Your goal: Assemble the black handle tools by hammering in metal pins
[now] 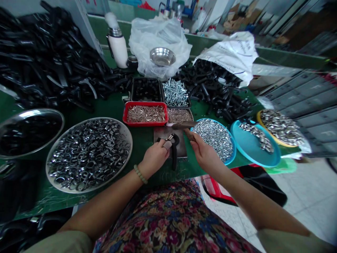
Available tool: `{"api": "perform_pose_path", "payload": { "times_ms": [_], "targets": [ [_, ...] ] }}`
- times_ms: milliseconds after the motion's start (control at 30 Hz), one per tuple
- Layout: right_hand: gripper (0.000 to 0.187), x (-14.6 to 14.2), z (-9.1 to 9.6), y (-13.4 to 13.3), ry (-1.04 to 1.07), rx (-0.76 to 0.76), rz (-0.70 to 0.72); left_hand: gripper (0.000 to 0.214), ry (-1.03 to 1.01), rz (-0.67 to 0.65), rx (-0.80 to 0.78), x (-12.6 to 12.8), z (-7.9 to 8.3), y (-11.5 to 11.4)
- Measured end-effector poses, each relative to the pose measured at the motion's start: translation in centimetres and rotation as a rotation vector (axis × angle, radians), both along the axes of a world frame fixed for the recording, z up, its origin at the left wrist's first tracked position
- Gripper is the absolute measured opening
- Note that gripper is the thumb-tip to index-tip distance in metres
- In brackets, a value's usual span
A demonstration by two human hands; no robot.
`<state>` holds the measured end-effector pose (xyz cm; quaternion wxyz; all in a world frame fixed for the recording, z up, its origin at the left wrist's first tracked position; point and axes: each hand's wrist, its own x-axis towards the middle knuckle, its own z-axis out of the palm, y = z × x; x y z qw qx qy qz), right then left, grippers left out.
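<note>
My right hand is closed around the short handle of a hammer, whose dark head hovers above a flat metal plate. On that plate lies a black curved plastic part with a ring-like end and a small shiny metal piece on top. My left hand pinches this part at its upper end; the fingertips partly hide the grip. Just behind the plate are a red tray of thin copper-coloured pins and a tray of small rivets.
Left of me stand a round tray of metal rings and a steel bowl of black pieces. To the right are blue trays with metal parts. Behind lie screws, black plastic heaps and a white flask.
</note>
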<state>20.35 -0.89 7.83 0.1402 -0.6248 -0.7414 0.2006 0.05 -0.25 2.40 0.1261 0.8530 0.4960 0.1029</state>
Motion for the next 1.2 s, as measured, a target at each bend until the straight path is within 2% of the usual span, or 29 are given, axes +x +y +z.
{"api": "perform_pose_path", "payload": {
  "times_ms": [167,267,300,367,433,467,500,567,633,733,833,967,1033,1100,1133,1200],
  "targets": [
    [0.042,0.0,0.1,-0.4,-0.053,-0.091,0.032,0.023,-0.037,0.051,-0.022,-0.2,0.0,-0.5],
    [0.044,0.0,0.6,-1.7,0.086,0.034,0.027,0.03,-0.198,0.152,-0.011,-1.8,1.4,0.6],
    [0.044,-0.1,0.6,-2.1,0.103,0.05,0.023,0.032,-0.259,0.195,0.03,-2.2,2.1,1.7],
    [0.043,-0.3,0.3,-2.7,0.041,-0.04,0.044,0.032,-0.318,0.257,0.15,-2.4,3.6,4.8],
    [0.041,-0.5,-0.3,-2.9,-0.045,-0.168,0.085,0.029,-0.223,0.207,0.217,-1.0,4.5,8.6],
    [0.041,-0.6,-0.5,-2.9,-0.05,-0.187,0.09,0.028,-0.128,0.138,0.202,0.1,4.7,10.5],
    [0.041,-0.6,-0.6,-2.8,-0.02,-0.165,0.08,0.027,-0.03,0.062,0.168,1.5,4.7,12.2],
    [0.042,-0.4,-0.4,-2.9,0.088,-0.05,0.022,0.023,0.054,0.005,0.137,4.0,4.3,14.9],
    [0.042,0.4,0.0,-3.1,0.164,0.057,-0.054,0.022,0.101,-0.011,0.121,5.9,3.6,16.3],
    [0.042,2.7,-0.3,-3.4,0.142,0.119,-0.141,0.023,0.145,-0.027,0.123,6.8,2.8,16.8],
    [0.044,6.7,-2.1,-3.2,-0.035,0.16,-0.257,0.025,0.129,-0.004,0.145,6.5,2.7,16.8],
    [0.048,12.8,-5.0,-2.6,-0.374,0.209,-0.426,0.027,-0.067,0.042,0.109,6.1,3.0,16.9],
    [0.047,14.5,-5.7,-2.3,-0.501,0.224,-0.446,0.025,-0.191,0.061,0.073,5.8,3.2,16.9],
    [0.044,14.5,-5.7,-1.9,-0.57,0.284,-0.396,0.025,-0.291,0.066,0.053,5.6,3.5,16.8],
    [0.041,13.9,-5.5,-1.5,-0.579,0.317,-0.324,0.024,-0.34,0.064,0.042,5.4,3.7,16.6],
    [0.038,12.1,-5.1,-0.5,-0.556,0.341,-0.09,0.022,-0.461,0.073,-0.004,5.1,4.2,16.0]
  ]
}}
